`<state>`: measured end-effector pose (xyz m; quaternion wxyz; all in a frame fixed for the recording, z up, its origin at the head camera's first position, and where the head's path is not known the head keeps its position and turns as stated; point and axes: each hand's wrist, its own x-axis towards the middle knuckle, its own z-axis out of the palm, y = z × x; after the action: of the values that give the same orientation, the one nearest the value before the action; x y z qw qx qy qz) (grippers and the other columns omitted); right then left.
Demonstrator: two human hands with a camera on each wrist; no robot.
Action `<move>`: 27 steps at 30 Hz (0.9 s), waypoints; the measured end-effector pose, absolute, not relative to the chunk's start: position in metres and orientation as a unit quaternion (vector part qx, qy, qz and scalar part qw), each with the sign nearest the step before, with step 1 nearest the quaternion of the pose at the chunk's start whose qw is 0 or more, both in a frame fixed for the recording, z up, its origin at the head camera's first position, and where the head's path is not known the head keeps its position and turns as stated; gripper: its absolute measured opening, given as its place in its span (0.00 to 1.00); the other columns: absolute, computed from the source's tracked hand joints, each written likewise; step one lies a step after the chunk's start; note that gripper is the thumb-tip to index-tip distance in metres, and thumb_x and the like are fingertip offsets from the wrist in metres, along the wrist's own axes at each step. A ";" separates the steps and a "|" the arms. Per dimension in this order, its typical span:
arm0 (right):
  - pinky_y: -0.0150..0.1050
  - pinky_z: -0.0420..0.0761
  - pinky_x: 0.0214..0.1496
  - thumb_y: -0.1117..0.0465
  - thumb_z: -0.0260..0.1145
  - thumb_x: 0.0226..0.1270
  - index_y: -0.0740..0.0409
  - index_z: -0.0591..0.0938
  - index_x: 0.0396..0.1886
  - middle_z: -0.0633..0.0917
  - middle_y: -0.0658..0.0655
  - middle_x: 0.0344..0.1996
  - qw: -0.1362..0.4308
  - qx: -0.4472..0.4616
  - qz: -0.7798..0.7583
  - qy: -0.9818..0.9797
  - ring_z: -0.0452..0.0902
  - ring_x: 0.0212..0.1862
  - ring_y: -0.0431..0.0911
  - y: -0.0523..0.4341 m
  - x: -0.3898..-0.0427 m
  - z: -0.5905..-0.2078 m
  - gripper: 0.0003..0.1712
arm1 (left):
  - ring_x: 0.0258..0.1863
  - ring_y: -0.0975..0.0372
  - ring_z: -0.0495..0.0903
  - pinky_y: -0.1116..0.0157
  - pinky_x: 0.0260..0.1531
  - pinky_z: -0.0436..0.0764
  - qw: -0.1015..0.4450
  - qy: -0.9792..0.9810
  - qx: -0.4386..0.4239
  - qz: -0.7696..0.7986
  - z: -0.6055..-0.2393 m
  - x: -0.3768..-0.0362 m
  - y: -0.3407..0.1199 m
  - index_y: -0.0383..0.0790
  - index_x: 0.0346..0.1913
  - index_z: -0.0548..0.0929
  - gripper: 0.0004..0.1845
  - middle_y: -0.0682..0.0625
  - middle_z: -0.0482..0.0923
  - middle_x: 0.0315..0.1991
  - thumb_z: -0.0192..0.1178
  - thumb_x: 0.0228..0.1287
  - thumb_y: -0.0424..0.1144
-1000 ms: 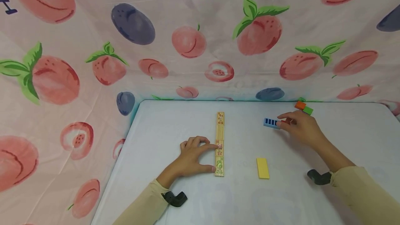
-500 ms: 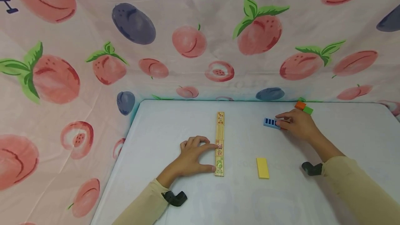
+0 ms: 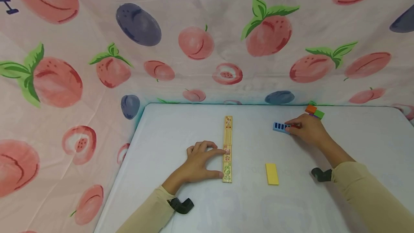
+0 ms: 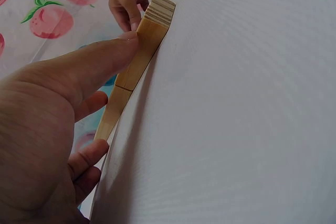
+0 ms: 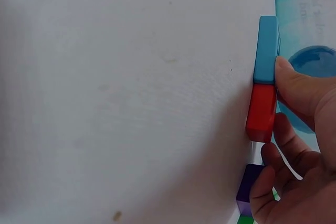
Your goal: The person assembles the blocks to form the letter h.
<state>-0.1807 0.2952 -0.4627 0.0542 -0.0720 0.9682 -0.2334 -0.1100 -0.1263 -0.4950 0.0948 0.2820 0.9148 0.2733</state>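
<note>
In the head view my left hand (image 3: pixel 201 163) lies beside a straight row of printed wooden tiles (image 3: pixel 228 136). Its thumb and index finger are spread apart and touch the row's near half. The left wrist view shows the thumb (image 4: pixel 113 56) against the wooden tiles' side. Farther right, my right hand (image 3: pixel 308 128) pinches a red block (image 5: pixel 261 111) that sits end to end with a light blue block (image 3: pixel 280 127) bearing dark bars. Its thumb (image 5: pixel 294 80) lies near the seam between the two. The hand partly covers the red block in the head view.
A yellow block (image 3: pixel 272 174) lies flat between the hands on the white table (image 3: pixel 245 204). Behind the right hand, at the back edge, are an orange block (image 3: pixel 311 109), a green block (image 3: pixel 318 114) and a purple block (image 5: pixel 249 184). Fruit-print cloth (image 3: pixel 194 10) rises beyond the table.
My right hand and forearm have shifted slightly left, closer along the light blue block, and then nearly stopped. The left hand, wooden tiles and yellow block have stayed put.
</note>
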 end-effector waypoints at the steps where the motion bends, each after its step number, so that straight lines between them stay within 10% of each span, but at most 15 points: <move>1: 0.40 0.71 0.38 0.54 0.72 0.68 0.59 0.88 0.55 0.83 0.62 0.41 0.055 -0.069 -0.233 0.969 0.72 0.42 0.52 0.295 -0.180 -0.463 0.20 | 0.67 0.59 0.59 0.47 0.59 0.52 0.095 0.915 0.282 0.273 -0.495 -0.110 -0.126 0.79 0.69 0.72 0.37 0.57 0.65 0.65 0.73 0.55 0.64; 18: 0.57 0.78 0.51 0.54 0.75 0.65 0.61 0.88 0.48 0.87 0.66 0.48 0.038 -0.058 -0.256 0.964 0.78 0.49 0.58 0.290 -0.175 -0.463 0.17 | 0.66 0.59 0.59 0.47 0.58 0.52 0.093 0.916 0.281 0.271 -0.496 -0.110 -0.126 0.79 0.68 0.72 0.36 0.57 0.65 0.64 0.73 0.54 0.63; 27: 0.38 0.74 0.37 0.53 0.77 0.62 0.54 0.87 0.38 0.86 0.56 0.33 0.047 -0.040 -0.255 0.965 0.74 0.40 0.51 0.285 -0.170 -0.463 0.11 | 0.67 0.59 0.59 0.47 0.59 0.52 0.097 0.915 0.279 0.273 -0.493 -0.109 -0.126 0.79 0.68 0.72 0.37 0.57 0.65 0.64 0.73 0.55 0.63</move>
<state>-0.1703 0.2854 -0.4631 0.0470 -0.0401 0.9650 -0.2550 -0.1088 -0.1258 -0.4933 0.0974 0.2795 0.9152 0.2735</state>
